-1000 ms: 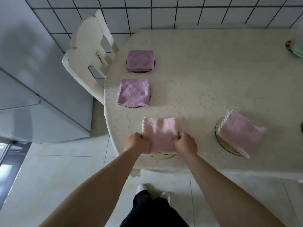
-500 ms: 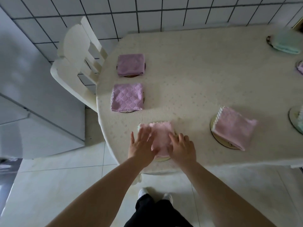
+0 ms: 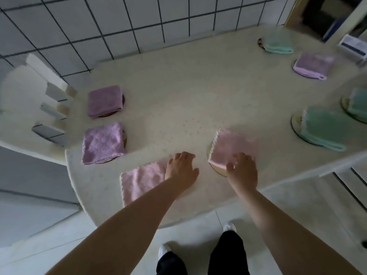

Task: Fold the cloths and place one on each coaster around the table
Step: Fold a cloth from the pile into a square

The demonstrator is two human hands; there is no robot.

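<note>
A folded pink cloth (image 3: 141, 182) lies at the table's near edge, its coaster hidden under it. My left hand (image 3: 181, 168) rests open on the tablecloth just right of it, fingers spread, forearm crossing the cloth's corner. My right hand (image 3: 242, 171) lies flat on the near corner of a second folded pink cloth (image 3: 232, 148), which sits on a round coaster (image 3: 215, 168). Two folded purple cloths (image 3: 104, 142) (image 3: 105, 101) sit on coasters at the left. Green cloths (image 3: 325, 128) (image 3: 278, 43) and a purple cloth (image 3: 312, 65) sit on coasters at the right.
The oval table (image 3: 188, 96) has a cream tablecloth and stands against a white tiled wall (image 3: 99, 26). A white chair (image 3: 39, 108) is pushed in at the left. A grey cabinet (image 3: 29, 181) is at lower left. My feet (image 3: 164, 251) are on the tiled floor.
Both hands have let go of the near pink cloth and moved right: the left onto the bare tablecloth, the right onto the second pink cloth. The view swung right, showing more cloths.
</note>
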